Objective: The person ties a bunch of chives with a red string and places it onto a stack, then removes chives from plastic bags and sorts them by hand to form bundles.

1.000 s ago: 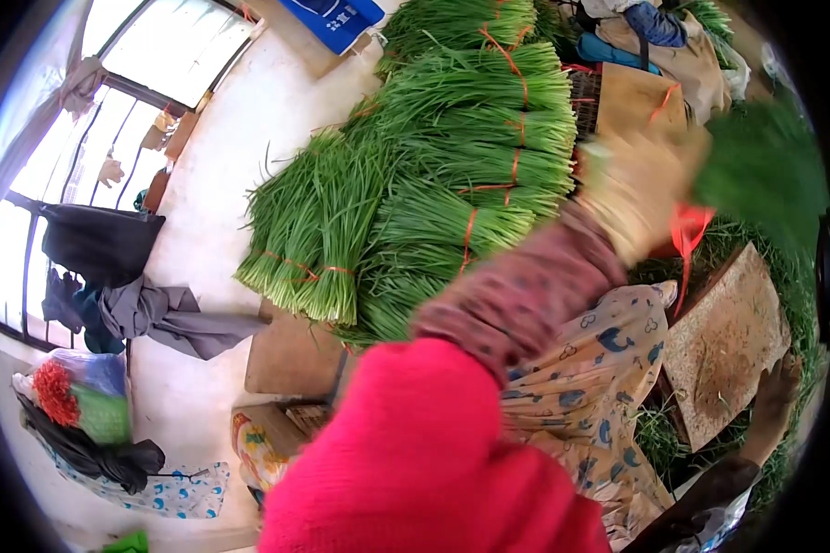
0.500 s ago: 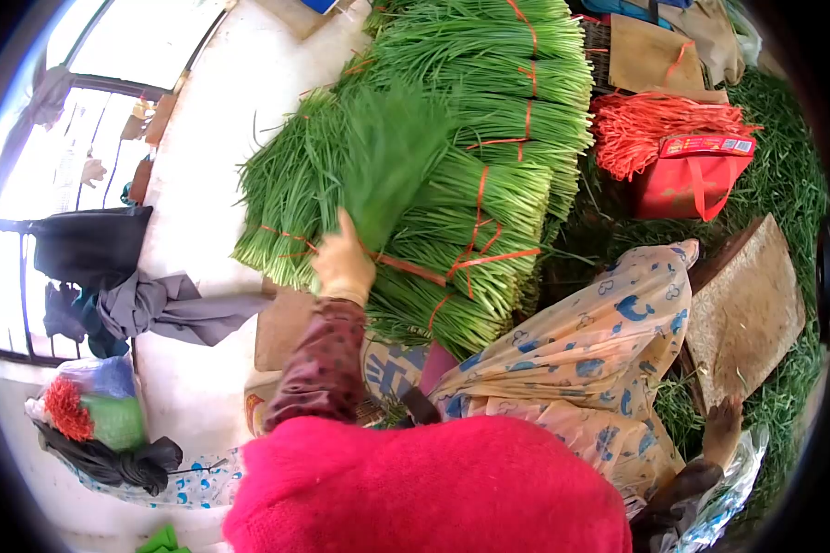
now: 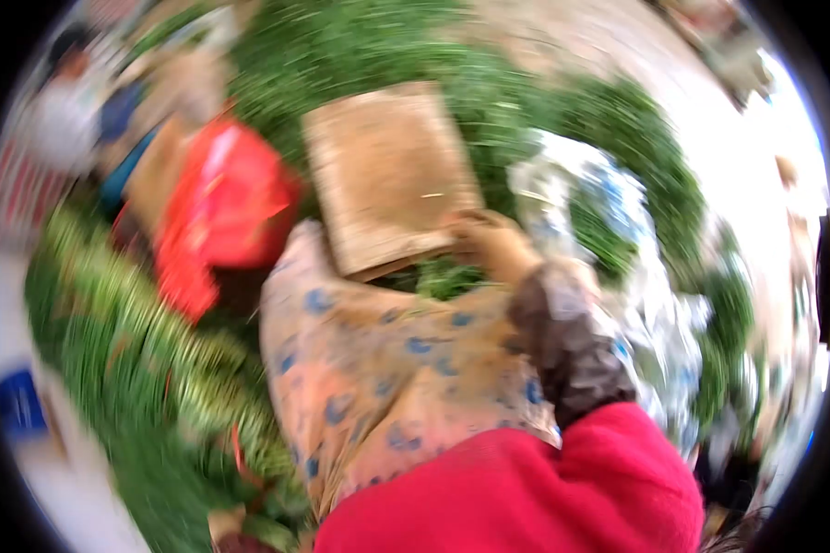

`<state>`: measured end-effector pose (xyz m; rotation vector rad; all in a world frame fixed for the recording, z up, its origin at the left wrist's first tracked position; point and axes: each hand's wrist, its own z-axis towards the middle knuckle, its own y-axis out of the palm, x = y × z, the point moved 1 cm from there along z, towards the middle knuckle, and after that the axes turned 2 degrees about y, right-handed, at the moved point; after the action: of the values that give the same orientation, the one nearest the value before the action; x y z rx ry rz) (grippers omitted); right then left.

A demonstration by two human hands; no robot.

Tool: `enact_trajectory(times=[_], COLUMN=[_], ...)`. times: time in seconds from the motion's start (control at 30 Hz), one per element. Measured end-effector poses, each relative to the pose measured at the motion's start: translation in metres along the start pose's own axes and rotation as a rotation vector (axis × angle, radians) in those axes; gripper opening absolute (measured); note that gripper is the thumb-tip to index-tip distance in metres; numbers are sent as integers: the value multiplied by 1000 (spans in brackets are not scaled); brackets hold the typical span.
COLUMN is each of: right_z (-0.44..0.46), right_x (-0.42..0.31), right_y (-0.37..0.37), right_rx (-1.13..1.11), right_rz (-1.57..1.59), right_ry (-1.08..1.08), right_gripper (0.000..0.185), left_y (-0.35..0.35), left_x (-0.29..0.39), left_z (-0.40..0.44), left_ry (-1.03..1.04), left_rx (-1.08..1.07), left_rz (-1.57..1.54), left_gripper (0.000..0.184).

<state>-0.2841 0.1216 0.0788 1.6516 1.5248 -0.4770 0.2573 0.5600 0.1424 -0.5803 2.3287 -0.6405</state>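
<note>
My right hand [image 3: 493,247] is at the lower right corner of a worn, dirt-stained board [image 3: 387,170]. It touches or overlaps the board's edge, but blur hides what the fingers do. Under the hand, loose green leaves [image 3: 450,276] show between the board and a patterned plastic apron [image 3: 406,369] over my lap. My left hand [image 3: 226,525] is only partly visible at the bottom edge, smeared, beside the bundles of chives [image 3: 171,387] with red ties.
A red bag [image 3: 240,198] with red strips [image 3: 186,263] lies left of the board. Clear plastic sheeting [image 3: 563,184] is on the right. Loose greens [image 3: 360,55] cover the floor beyond. A person [image 3: 65,115] is at the upper left.
The view has swung right, away from the chive pile and over to the board. My right hand has moved up to the board's corner. My left hand has dropped to the bottom edge.
</note>
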Motion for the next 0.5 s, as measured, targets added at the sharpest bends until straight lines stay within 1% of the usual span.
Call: enact_trajectory(times=[0.03, 0.07, 0.1, 0.13, 0.2, 0.23, 0.27, 0.33, 0.37, 0.43, 0.47, 0.5], right_z=[-4, -22, -41, -56, -83, -93, -108, -148, -156, -187, -201, -211], right_x=[5, 0, -3, 1, 17, 30, 38, 32, 49, 51, 52, 56], right_y=[-9, -7, -2, -2, -8, -11, -12, -18, -24, -42, -53, -70], right_rx=[34, 57, 44, 8, 66, 36, 47, 77, 77, 176, 240, 278], right_rz=[-122, -114, -132, -154, -214, -136, -94, -188, -22, 16, 39, 88], right_ry=[10, -65, -55, -36, -88, -100, -144, -15, -108, -141, -171, -241], right_gripper=[37, 31, 32, 32, 34, 36, 34, 31, 28, 27, 27, 32], left_y=[-39, -71, -98, -116, -150, -167, -184, -215, -229, -251, -262, -271], left_x=[19, 32, 37, 50, 82, 98, 118, 172, 201, 253, 279, 308], left_z=[7, -7, -5, 9, 30, 40, 50, 67, 72, 67, 55, 36], left_ry=[-88, -118, -162, -118, 75, 110, 193, 374, 463, 631, 652, 630], left_rx=[-182, -102, -33, 0, 298, 323, 408, 559, 628, 743, 749, 653], left_rz=[117, 47, -39, -8, 165, 199, 174, 110, 70, -25, -12, -4], left_gripper=[65, 66, 67, 67, 58, 58, 57, 59, 60, 65, 65, 64])
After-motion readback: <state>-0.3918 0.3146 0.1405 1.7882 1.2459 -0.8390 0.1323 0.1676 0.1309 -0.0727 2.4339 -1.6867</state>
